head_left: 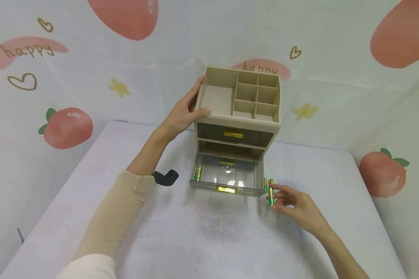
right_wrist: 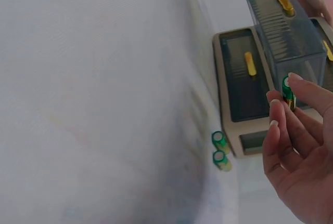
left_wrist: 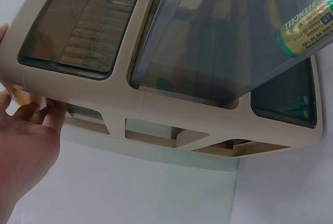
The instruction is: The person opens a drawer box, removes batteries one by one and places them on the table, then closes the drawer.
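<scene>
A beige desktop organizer (head_left: 237,121) stands against the back wall, its smoky clear drawer (head_left: 244,174) pulled out. My left hand (head_left: 185,112) grips the organizer's upper left side, thumb over the top rim. Inside the drawer's left front corner is a green and gold battery (head_left: 197,173), marked GREENCELL in the left wrist view. My right hand (head_left: 298,207) pinches another green and gold battery (head_left: 271,197) between thumb and fingers, just right of the drawer's front corner. Two more batteries (right_wrist: 219,157) stand side by side on the table near the organizer in the right wrist view.
Above the pulled-out drawer is a closed drawer (head_left: 234,134) with a yellow handle; a lower drawer (right_wrist: 242,78) is closed too. Divided compartments (head_left: 257,93) make up the organizer's top. A printed cloth (head_left: 160,77) hangs behind the white table (head_left: 181,240).
</scene>
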`<action>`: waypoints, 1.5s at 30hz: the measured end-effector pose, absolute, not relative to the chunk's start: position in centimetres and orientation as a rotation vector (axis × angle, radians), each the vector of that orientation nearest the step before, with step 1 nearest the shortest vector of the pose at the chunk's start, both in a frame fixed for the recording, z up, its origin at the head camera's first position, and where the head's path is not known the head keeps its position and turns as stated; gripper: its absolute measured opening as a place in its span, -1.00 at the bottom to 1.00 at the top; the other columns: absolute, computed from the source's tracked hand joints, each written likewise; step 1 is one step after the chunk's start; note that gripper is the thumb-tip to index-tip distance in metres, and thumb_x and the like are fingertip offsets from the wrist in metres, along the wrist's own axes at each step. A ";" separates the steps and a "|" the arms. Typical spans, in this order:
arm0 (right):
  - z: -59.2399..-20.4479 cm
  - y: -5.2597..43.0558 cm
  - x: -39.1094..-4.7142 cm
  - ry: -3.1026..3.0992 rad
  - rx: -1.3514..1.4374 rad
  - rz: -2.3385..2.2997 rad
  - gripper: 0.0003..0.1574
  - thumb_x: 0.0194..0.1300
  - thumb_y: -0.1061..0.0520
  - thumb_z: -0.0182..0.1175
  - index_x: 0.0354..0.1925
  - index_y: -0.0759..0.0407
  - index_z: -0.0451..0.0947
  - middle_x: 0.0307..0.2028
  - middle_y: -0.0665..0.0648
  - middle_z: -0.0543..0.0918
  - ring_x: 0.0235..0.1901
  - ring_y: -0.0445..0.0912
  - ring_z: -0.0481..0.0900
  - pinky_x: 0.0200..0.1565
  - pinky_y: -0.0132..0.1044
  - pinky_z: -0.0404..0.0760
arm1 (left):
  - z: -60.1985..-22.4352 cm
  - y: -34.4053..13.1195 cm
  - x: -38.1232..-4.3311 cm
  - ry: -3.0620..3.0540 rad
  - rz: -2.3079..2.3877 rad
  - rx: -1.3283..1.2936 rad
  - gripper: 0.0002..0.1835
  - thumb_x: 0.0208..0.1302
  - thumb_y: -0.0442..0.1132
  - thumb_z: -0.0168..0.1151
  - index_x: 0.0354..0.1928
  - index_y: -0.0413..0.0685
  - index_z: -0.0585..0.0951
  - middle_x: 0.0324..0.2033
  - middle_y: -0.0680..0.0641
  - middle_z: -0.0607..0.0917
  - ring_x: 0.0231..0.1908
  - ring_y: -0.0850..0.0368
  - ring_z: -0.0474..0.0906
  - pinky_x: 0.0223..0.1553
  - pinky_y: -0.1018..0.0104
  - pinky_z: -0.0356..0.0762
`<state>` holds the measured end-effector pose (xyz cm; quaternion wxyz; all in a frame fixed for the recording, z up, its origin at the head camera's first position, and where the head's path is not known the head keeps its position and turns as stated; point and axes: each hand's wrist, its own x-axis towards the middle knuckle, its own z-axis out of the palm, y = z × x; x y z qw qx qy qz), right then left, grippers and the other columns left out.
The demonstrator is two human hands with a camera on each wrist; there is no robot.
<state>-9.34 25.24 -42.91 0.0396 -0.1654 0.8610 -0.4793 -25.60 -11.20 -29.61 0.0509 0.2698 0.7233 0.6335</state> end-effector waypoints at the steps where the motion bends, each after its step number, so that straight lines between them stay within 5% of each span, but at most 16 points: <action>1: -43.1 25.3 -9.3 2.641 -0.501 -1.464 -0.36 0.17 0.29 0.41 0.23 0.25 0.52 -0.23 0.05 0.72 -0.32 -0.19 0.62 -0.20 -0.41 0.58 | -29.6 -11.2 -25.6 2.198 1.930 0.823 -0.08 0.37 -0.34 0.16 0.60 0.07 -0.13 0.57 -0.05 -0.10 0.47 -0.09 0.03 0.41 0.02 0.07; 45: -48.5 26.4 -10.5 2.298 -0.399 -1.491 -0.27 0.20 0.27 0.40 0.26 0.47 0.37 -0.43 0.16 0.70 -0.49 -0.08 0.69 -0.39 -0.23 0.68 | -29.8 -11.4 -25.6 2.188 1.932 0.811 -0.08 0.37 -0.33 0.17 0.60 0.09 -0.12 0.54 -0.14 0.01 0.38 -0.12 0.17 0.32 0.13 0.23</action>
